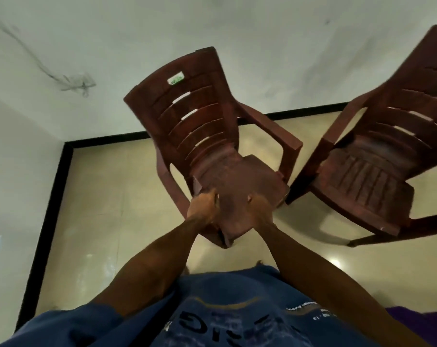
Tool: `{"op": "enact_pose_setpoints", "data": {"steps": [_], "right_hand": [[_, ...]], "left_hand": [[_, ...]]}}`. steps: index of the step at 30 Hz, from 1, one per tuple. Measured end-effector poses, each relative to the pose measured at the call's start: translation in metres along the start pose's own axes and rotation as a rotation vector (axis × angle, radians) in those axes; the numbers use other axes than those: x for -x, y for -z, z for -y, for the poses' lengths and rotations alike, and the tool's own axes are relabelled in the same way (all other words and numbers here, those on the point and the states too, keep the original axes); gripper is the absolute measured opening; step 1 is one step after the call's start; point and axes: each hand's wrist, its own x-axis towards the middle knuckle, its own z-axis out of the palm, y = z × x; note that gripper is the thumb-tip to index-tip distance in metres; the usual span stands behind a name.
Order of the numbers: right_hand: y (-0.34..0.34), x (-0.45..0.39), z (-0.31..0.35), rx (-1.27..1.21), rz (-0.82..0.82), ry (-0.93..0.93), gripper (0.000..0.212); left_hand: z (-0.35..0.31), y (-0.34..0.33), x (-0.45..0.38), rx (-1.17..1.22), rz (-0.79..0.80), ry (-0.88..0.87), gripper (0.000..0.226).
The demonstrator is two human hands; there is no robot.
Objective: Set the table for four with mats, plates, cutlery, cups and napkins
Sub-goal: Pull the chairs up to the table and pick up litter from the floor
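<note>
- The person grips a brown plastic armchair (207, 146) by the front edge of its seat, one of the hands on each side of that edge — a two-point hold that suits a light but bulky thing, since it stops the chair twisting as it is carried or dragged.
- The left hand (202, 209) has its fingers curled over the seat's front lip; the right hand (258, 209) wraps the lip from the other side, its fingertips hidden beneath, so both clasp the chair rather than lying spread on it.
- The chair looks tilted, its back leaning away from the person; whether all its legs are off the tiled floor (107, 196) I cannot tell.
- A second armchair (377, 159) of the same make stands just beside it on the right, near the wall (112, 46) — probably where the seats are stored.
- None of the task's own things — mats, plates, cutlery, cups, napkins — is in view, nor any worktop.
- My judgement: this is a preparatory step, bringing seating for four, so the setting itself is barely begun.
- The person's blue shirt (212, 309) fills the lower edge.
</note>
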Motion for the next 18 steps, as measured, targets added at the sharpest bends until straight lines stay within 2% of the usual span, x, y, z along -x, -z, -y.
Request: {"op": "enact_pose_setpoints", "data": {"steps": [6,11,15,18], "right_hand": [[-0.063,-0.006,0.090,0.077,-0.073,0.120,0.038],[-0.120,-0.022,0.187,0.047,-0.129,0.152,0.039],[-0.148,-0.046,0.262,-0.033,-0.193,0.069,0.037],[-0.146,-0.071,0.319,-0.113,-0.222,0.039,0.037]], "left_hand": [[0.118,0.037,-0.013,-0.055,-0.120,-0.016,0.026],[0.218,0.079,-0.048,-0.033,-0.109,-0.097,0.027],[0.286,0.125,-0.089,-0.093,-0.139,-0.188,0.045],[0.312,0.164,-0.137,-0.107,-0.183,-0.248,0.052]]}}
